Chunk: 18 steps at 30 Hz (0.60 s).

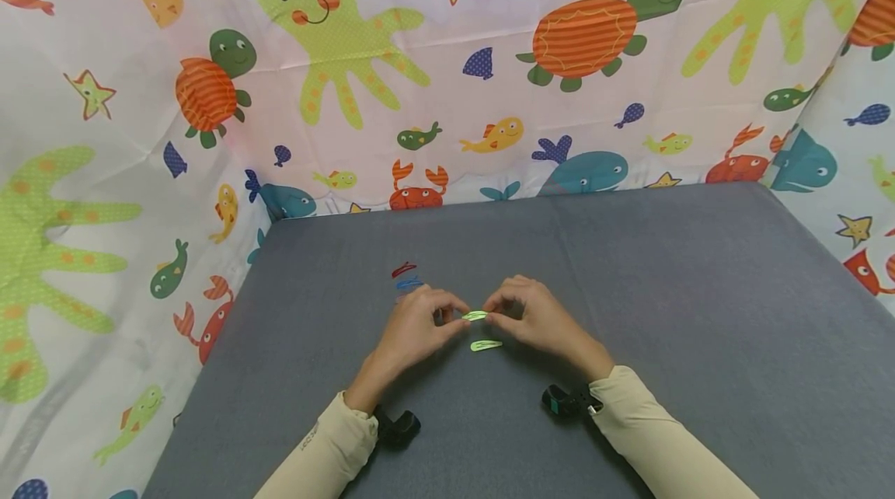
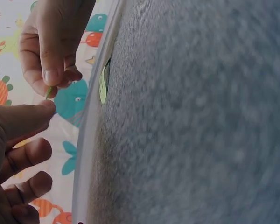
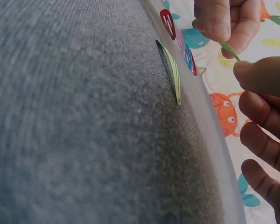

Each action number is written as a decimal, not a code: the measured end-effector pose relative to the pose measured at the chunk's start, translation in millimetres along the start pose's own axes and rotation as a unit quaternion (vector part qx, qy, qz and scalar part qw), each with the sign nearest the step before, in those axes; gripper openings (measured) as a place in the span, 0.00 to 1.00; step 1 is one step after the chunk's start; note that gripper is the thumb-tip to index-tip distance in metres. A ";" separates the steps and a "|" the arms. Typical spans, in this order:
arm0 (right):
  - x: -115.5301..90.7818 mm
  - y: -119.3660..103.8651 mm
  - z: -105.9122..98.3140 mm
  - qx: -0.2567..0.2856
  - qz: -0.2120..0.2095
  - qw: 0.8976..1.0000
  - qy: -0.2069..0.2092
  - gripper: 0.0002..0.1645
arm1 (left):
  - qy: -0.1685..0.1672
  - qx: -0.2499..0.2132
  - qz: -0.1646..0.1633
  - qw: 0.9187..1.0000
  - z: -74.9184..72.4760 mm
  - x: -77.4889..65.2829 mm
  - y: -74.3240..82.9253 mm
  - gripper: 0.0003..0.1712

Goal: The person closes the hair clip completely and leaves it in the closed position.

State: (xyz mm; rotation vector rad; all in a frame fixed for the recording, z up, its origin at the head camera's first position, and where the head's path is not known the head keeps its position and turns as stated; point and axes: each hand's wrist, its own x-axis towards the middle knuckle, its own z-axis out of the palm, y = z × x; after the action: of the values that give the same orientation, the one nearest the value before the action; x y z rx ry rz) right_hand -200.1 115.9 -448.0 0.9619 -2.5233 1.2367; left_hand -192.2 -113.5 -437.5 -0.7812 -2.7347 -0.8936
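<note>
Between my two hands, above the grey table, is a light green snap hair clip [image 1: 475, 315]. My left hand [image 1: 419, 322] pinches one end of it with thumb and forefinger. The other end is pinched by the thumb and forefinger of my right hand [image 1: 534, 318]. A second light green hair clip [image 1: 485, 345] lies on the table just below the hands, and it shows closer in the right wrist view as a bowed green clip [image 3: 171, 72]. Beyond the left hand lie a red hair clip [image 1: 403, 270] and a blue hair clip [image 1: 409, 283].
The grey table [image 1: 664, 289] spreads around the hands. Behind it hangs a white cloth [image 1: 433, 33] printed with sea animals, which also runs along both sides. In the right wrist view a pink clip [image 3: 179, 44] shows between the red and blue ones.
</note>
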 end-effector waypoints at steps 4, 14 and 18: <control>-0.4 1.3 0.9 -0.009 0.005 1.000 -0.012 0.06 | -0.018 -0.004 -0.022 1.000 2.8 -0.6 0.5 0.07; -2.2 3.8 3.3 -0.033 0.015 0.999 -0.027 0.04 | -0.033 0.010 -0.044 0.998 7.4 -0.7 1.1 0.07; -3.7 5.3 4.0 -0.039 0.018 0.999 -0.029 0.04 | -0.038 0.014 -0.047 0.998 9.3 -1.1 1.5 0.06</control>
State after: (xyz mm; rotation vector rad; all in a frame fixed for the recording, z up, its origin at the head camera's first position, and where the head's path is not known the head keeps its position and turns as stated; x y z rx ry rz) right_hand -200.0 117.0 -455.5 0.9516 -2.6233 1.1251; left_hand -190.4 -107.4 -444.6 -0.7000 -2.8646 -0.8572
